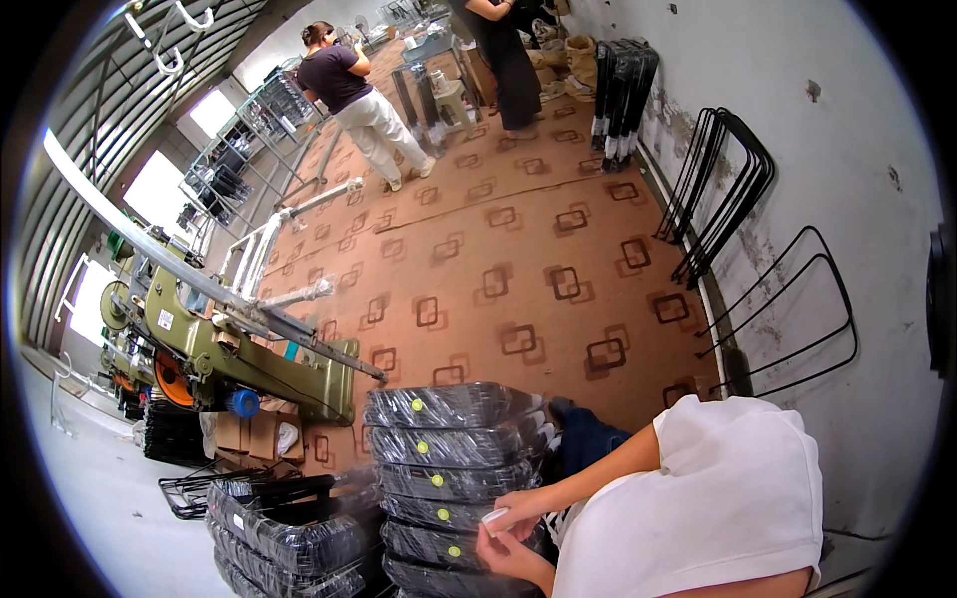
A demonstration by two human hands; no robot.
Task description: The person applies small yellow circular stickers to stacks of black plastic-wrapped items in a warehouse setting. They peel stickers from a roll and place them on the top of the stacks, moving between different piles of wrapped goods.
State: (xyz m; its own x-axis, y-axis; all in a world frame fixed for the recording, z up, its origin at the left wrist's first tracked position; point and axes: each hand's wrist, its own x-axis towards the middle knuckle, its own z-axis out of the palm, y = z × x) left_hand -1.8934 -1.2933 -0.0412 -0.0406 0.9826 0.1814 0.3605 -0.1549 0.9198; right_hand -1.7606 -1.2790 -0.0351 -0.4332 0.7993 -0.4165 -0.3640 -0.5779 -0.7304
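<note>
Both hands meet low: left hand [510, 556] beneath right hand [520, 508], fingers pinched.

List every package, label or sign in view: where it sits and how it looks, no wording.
Wrapped black packs: stacked at the bottom middle, in glossy clear film.
Round stickers: yellow-green dots, one on each pack's front.
Small white label: between both hands at the stack.
Cardboard boxes: brown, under the green machine.

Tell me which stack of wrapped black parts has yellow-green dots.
The taller right stack; dots run down its front. The lower left stack shows none.
</note>
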